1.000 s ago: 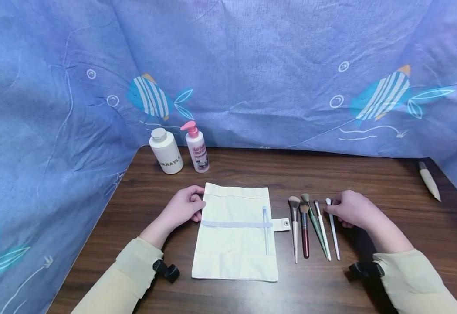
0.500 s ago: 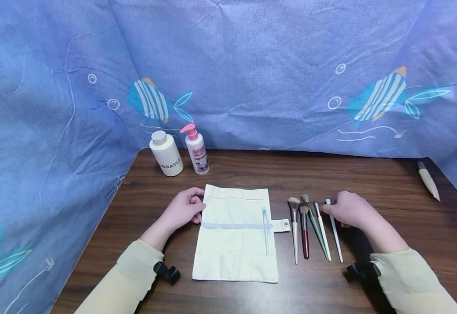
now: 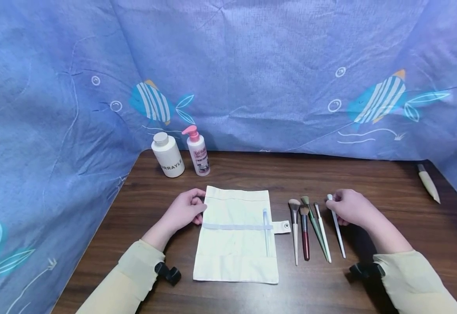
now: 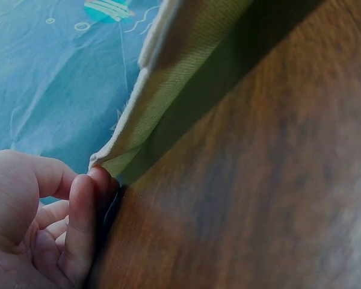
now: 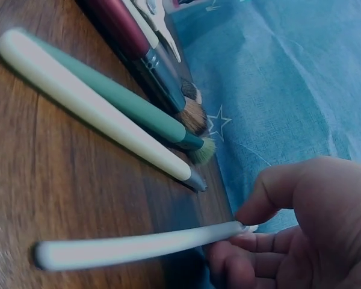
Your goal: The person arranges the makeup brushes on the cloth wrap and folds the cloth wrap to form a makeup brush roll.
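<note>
A cream canvas brush roll (image 3: 232,242) lies unfolded on the table, a slim pale brush (image 3: 266,235) tucked under its grey elastic band at the right. My left hand (image 3: 183,210) pinches the roll's left edge between thumb and finger; the left wrist view shows the canvas edge (image 4: 129,117) there. Further right, my right hand (image 3: 351,209) pinches a thin white makeup brush (image 3: 339,237) near its head, and the handle (image 5: 132,248) points toward me. Beside it lie a white-handled brush (image 3: 323,235), a green brush (image 3: 317,230), a red-handled brush (image 3: 305,240) and a large pale-handled brush (image 3: 295,235).
Behind the roll stand a white bottle (image 3: 168,156) and a pink-topped pump bottle (image 3: 199,155). A beige pointed object with a dark end (image 3: 429,185) lies at the far right. A blue fish-print cloth (image 3: 252,78) hangs behind the brown wooden table (image 3: 252,170).
The thin white brush's handle end has swung slightly to the right, away from the other brushes, and my right hand now pinches it near the head. My left hand stays at the roll's edge.
</note>
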`<act>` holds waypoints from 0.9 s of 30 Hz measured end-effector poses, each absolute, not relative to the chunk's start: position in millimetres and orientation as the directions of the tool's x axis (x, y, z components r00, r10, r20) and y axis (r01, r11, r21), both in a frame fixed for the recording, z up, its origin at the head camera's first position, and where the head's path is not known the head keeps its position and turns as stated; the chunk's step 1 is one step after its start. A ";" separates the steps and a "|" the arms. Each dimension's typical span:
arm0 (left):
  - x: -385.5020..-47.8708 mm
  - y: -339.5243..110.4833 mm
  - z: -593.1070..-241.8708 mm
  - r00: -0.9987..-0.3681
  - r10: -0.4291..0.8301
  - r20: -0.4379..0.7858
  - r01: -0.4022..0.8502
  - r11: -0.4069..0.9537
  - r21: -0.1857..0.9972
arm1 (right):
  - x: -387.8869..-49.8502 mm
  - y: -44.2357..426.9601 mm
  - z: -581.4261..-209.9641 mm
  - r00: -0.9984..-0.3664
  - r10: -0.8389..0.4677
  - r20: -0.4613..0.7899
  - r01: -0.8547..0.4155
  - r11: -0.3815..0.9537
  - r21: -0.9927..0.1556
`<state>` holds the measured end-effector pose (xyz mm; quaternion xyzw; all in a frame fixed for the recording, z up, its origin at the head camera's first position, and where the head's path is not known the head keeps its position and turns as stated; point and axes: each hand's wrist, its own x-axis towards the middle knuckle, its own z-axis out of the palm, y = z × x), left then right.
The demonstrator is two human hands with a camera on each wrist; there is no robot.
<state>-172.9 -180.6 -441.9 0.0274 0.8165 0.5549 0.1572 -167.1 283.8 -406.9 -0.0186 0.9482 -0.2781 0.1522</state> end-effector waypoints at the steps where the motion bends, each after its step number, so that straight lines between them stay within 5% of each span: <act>1: -172.6 -180.5 -442.0 -0.948 0.220 -0.228 -0.132 0.382 0.915 | -167.1 283.7 -407.7 -0.954 -0.119 -0.275 0.052 0.838 -0.543; 27: -173.9 -180.2 -442.7 -0.950 0.218 -0.223 -0.126 0.385 0.914 | -165.4 271.8 -397.6 -0.961 -0.206 -0.185 0.042 0.550 -0.834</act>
